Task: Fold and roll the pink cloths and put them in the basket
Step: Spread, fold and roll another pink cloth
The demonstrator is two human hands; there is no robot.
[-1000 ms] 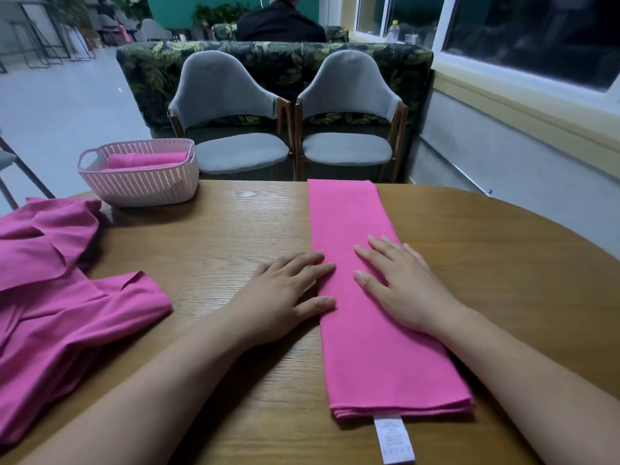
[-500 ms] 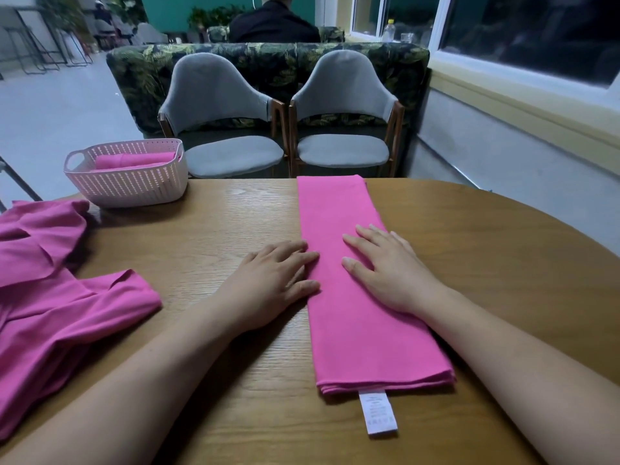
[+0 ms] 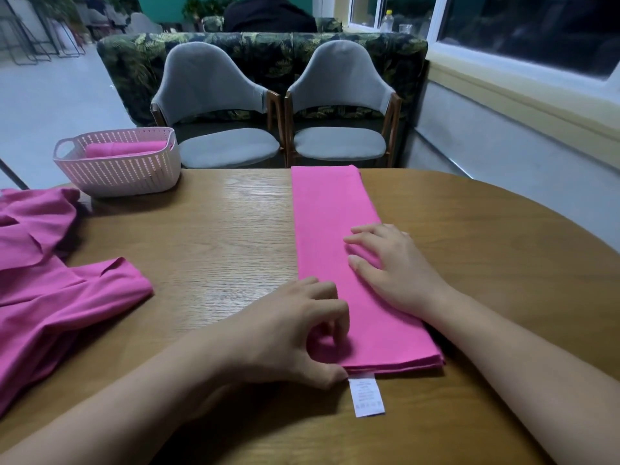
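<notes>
Left hand [image 3: 288,333] covers the near corner of the pink cloth [image 3: 328,213], curled fingers [image 3: 322,292] pinching it; right hand [image 3: 396,273] lies flat on the long folded strip.

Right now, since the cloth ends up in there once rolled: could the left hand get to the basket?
Probably yes. Only bare table lies between the left hand and the basket; the loose cloths lie off to the side. It would first have to release the folded cloth corner it pinches.
</notes>
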